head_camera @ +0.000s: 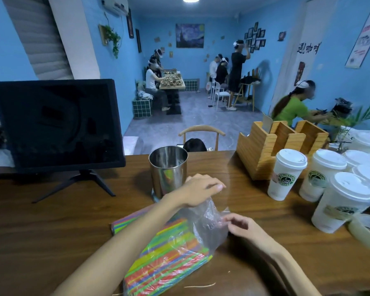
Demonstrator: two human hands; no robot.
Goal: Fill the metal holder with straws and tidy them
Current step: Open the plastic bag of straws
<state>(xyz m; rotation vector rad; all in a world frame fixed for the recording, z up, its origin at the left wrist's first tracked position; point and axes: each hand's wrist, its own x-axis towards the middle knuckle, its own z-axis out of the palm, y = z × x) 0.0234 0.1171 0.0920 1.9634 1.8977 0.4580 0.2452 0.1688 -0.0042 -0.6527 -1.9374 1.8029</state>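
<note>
1. Currently the left hand [198, 192] pinches the top of the clear bag [205, 223], fingers curled.
2. Right hand [241, 226] grips the bag's open mouth.
3. Coloured straws [171, 259] lie bagged near the bench's front edge.
4. Metal holder [168, 171] stands upright mid-bench, behind the left hand.

A single head-worn wide-angle camera is looking forward and down from just above the left hand [198, 192] and right hand [244, 226], sitting close over them; beyond the hands it is taking in a room, perhaps stretched by lens distortion.
</note>
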